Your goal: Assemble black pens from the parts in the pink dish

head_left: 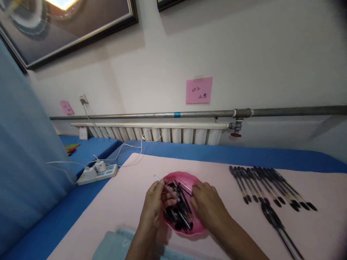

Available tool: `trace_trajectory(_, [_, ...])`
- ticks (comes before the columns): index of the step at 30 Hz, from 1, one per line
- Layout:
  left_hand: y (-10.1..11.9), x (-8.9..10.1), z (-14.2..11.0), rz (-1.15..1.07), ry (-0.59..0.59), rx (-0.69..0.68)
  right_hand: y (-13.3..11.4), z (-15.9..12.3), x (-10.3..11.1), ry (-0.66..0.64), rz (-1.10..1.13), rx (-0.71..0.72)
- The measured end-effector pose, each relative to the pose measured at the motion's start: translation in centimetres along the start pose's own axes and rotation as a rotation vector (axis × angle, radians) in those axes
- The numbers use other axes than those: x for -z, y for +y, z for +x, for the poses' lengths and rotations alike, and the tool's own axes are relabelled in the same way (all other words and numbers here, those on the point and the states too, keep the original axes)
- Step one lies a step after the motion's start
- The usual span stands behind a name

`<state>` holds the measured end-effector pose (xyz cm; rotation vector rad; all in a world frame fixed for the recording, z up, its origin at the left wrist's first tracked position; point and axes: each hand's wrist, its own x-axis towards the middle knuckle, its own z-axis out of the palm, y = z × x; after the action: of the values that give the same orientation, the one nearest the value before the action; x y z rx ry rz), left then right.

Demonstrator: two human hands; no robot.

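A clear pen barrel [168,189] is pinched between the thumb and fingers of my left hand [155,202], tilted over the left side of a pink bowl [200,228]. Inside the bowl lies a jumble of black pen parts [179,216], caps and thin tubes. My right hand [207,204] is at the bowl's right side with its fingers curled together over the edge. What those fingers grip is hidden; a thin dark stick runs up to them. To the right, several black pens [267,186] lie in a slanted row, and a few more pens [279,227] lie below it.
A pale pink sheet [108,206] covers the blue table [81,196]. At the left sits a power strip [97,175] with plugs and white cables. Light blue cloth or plastic [112,245] lies at the near edge. Behind are a radiator [179,135] and pipe [151,116].
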<state>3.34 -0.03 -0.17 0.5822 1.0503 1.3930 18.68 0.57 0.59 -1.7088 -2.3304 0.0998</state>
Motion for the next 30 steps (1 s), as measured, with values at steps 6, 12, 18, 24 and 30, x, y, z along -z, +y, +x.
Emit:
trace_trajectory(6, [1.5,0.9,0.4,-0.189,0.068,-0.047,0.8,-0.4,2.5,-0.063,0.359,0.031])
trace_trajectory(12, [2.1,1.1,0.4,-0.233,0.068,-0.078,1.6,-0.3,2.5,-0.090,0.476,0.092])
trace_trajectory(18, [1.7,0.9,0.2,-0.072,0.030,-0.124,1.3,-0.2,3.4,-0.040,0.748,-0.045])
trace_trajectory(24, [0.5,-0.4,-1.3,0.195,-0.231,-0.024,0.4,-0.5,4.9,0.101,1.177,-0.104])
trace_trajectory(30, [0.4,-1.4,-2.8,0.390,-0.433,0.058,0.8,-0.4,4.7,0.309,1.343,-0.102])
